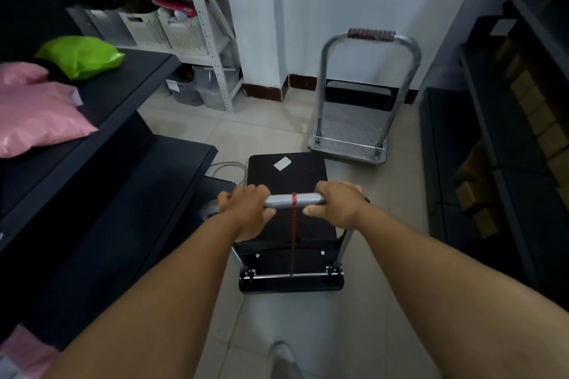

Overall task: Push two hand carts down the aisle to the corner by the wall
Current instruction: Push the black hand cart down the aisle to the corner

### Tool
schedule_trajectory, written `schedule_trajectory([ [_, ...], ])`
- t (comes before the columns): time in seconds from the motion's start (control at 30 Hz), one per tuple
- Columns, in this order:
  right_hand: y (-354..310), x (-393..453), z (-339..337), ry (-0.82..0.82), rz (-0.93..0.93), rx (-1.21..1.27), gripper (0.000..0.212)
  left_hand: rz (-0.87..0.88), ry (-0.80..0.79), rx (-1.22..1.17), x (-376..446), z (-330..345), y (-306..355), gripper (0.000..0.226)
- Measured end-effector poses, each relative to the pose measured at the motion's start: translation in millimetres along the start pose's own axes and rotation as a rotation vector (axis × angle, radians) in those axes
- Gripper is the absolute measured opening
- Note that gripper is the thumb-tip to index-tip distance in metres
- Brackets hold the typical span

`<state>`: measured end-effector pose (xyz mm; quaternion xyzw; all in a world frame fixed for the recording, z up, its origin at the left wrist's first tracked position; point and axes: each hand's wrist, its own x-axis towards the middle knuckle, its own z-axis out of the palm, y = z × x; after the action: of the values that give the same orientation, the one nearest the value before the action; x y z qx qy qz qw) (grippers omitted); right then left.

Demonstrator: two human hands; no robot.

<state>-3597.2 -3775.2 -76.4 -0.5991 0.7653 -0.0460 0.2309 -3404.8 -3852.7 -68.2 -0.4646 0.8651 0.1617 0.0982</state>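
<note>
A black hand cart (288, 174) with a white label on its deck stands on the tiled floor straight in front of me. Both hands grip its silver handle bar (295, 200), which has a red cord tied at its middle: my left hand (244, 209) on the left end, my right hand (335, 204) on the right end. A grey hand cart (351, 132) with a silver loop handle and a reddish grip stands ahead to the right, in the corner against the white wall.
Dark shelving (101, 144) on the left carries pink bags (40, 114) and a green bag (81, 55). A white rack (209, 49) with baskets stands at the back left. Dark shelves (498, 132) with brown boxes line the right. A grey cable (229, 168) lies on the floor.
</note>
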Motion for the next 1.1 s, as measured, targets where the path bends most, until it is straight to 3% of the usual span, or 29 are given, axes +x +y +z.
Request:
schedule_trajectory([
  [0.2,-1,40,-14,-0.031,0.038,0.038,0.032,-0.019,-0.069,0.043,39,-23,-3,0.037],
  [0.33,-11,50,-17,-0.093,0.062,0.066,0.033,-0.076,-0.247,0.075,52,-35,-9,0.057],
  [0.5,-19,52,-20,-0.200,0.065,0.136,0.031,-0.080,-0.354,0.089,58,-46,-2,0.060],
  [0.63,-3,54,-29,-0.248,0.093,0.412,0.052,-0.077,-0.402,-0.201,64,-51,13,0.083],
  [0.77,18,60,-48,-0.069,0.103,0.551,0.066,-0.083,-0.237,-0.391,79,-56,45,0.091],
  [1.1,95,76,-111,0.142,0.149,0.676,0.072,-0.109,0.068,-0.611,135,-73,135,0.070],
])
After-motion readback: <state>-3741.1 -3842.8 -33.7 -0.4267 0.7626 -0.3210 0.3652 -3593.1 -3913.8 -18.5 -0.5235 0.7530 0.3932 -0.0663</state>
